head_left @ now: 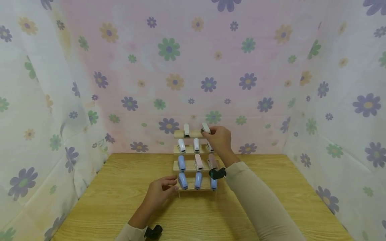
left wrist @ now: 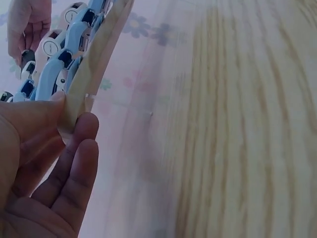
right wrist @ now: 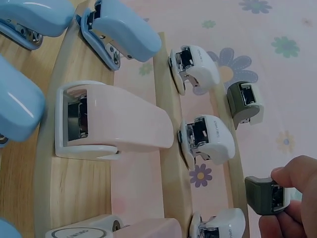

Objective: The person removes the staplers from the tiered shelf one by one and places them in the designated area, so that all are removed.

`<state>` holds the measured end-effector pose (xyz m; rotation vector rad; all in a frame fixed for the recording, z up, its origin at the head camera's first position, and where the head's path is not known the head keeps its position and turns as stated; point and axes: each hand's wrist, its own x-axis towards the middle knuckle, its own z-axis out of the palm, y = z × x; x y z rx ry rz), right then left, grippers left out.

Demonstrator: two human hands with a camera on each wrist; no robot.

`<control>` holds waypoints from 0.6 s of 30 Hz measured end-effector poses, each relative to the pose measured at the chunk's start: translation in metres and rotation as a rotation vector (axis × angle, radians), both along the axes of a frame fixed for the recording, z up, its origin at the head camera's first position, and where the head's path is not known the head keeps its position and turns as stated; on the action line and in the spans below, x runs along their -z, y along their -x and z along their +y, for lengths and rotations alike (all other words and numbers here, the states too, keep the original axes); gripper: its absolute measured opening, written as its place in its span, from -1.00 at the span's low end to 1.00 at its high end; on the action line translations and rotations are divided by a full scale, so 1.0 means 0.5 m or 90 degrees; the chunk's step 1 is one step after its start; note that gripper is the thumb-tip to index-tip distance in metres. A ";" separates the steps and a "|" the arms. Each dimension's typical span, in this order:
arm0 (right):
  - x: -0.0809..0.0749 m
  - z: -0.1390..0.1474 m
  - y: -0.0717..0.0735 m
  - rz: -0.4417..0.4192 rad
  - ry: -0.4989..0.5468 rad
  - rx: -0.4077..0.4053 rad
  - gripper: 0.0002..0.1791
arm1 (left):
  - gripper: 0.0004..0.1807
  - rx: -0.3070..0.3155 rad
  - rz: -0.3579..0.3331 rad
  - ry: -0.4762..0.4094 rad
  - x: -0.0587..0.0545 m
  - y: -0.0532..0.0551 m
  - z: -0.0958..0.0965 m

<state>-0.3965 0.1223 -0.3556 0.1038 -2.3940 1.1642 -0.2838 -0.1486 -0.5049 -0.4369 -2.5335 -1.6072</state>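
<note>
A tiered wooden rack point(head_left: 201, 185) carries small staplers in rows on its four... several steps. At the right end of the top step, my right hand point(head_left: 221, 138) pinches a white-and-dark-grey stapler point(right wrist: 266, 196) between thumb and fingers. A matching stapler point(head_left: 186, 130) sits to its left on that step. My left hand point(head_left: 159, 191) holds the left end of the lowest step, its thumb on top and fingers beneath the board point(left wrist: 74, 101). Blue staplers point(head_left: 197, 180) stand along this step, close to the left thumb.
White staplers point(head_left: 196, 145) fill the second step from the top. Below them are a blue stapler point(head_left: 181, 163), a pale pink one point(head_left: 198, 162) and a darker pink one point(head_left: 212, 161). The wood-grain table point(head_left: 126, 180) is enclosed by flowered cloth point(head_left: 193, 67).
</note>
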 end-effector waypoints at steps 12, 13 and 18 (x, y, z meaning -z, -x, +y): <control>0.003 0.015 -0.018 0.013 0.035 -0.016 -0.73 | -0.70 0.033 -0.027 -0.059 0.004 0.005 -0.010; 0.005 0.019 -0.018 0.014 0.038 -0.014 -0.73 | -0.70 0.032 -0.026 -0.059 0.005 0.005 -0.010; 0.008 0.038 -0.029 0.024 0.055 -0.004 -0.70 | -0.70 0.034 -0.014 -0.052 0.007 0.002 -0.013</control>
